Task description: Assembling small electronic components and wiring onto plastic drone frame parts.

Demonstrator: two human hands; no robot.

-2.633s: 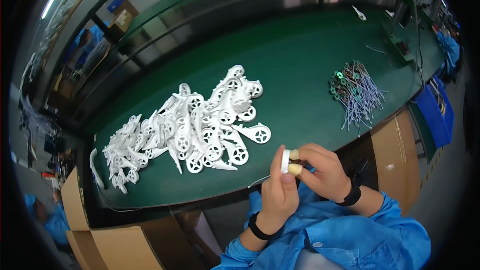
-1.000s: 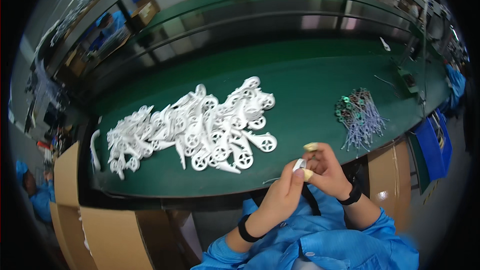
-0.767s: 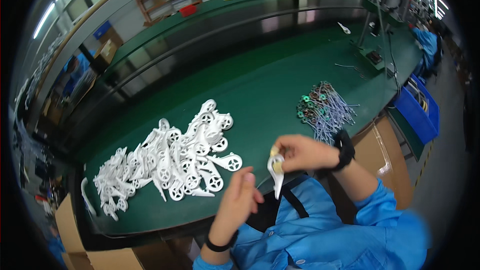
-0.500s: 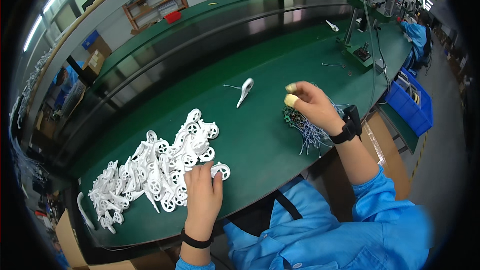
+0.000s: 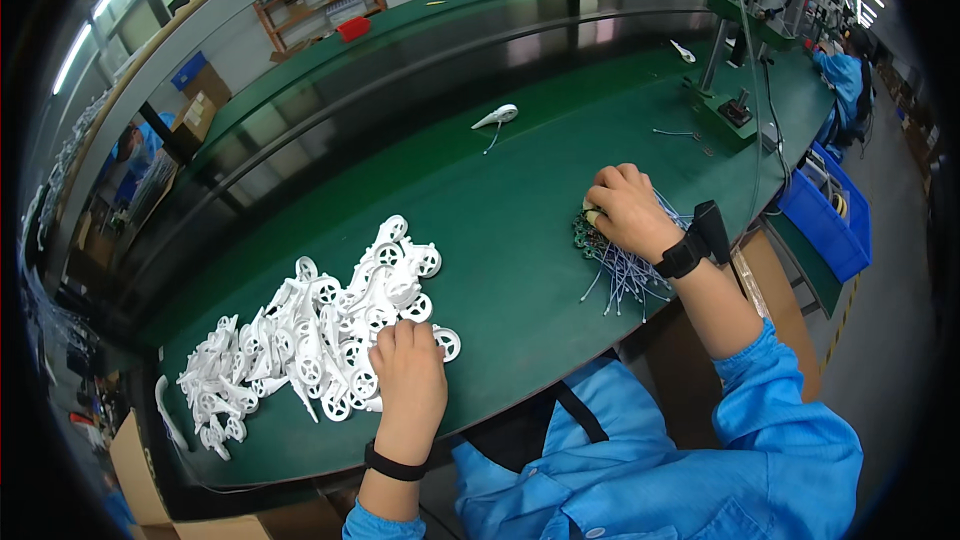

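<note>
My left hand (image 5: 409, 370) curls over a white plastic part (image 5: 449, 343) with a spoked round end, at the near right edge of a heap of white plastic parts (image 5: 320, 335). That round end sticks out past its fingers. Over a pile of small green circuit boards with thin wires (image 5: 625, 275), my right hand (image 5: 633, 208) bends its fingers down. Yellow covers sit on its thumb and fingertip; whatever lies between them is hidden. Farther back on the green bench, a white teardrop-shaped part (image 5: 496, 116) lies with a wire trailing from it.
At the right stands a green bench press (image 5: 735, 110), with a loose wire (image 5: 677, 132) near it. Another white part (image 5: 683, 51) rests at the back. A blue bin (image 5: 835, 220) is beyond the bench's right edge; a co-worker in blue (image 5: 843, 80) sits farther off.
My right hand has come down onto the circuit-board pile, its fingers closing inward. The wired white part has moved away toward the back and turned. The left hand's fingers have drawn together.
</note>
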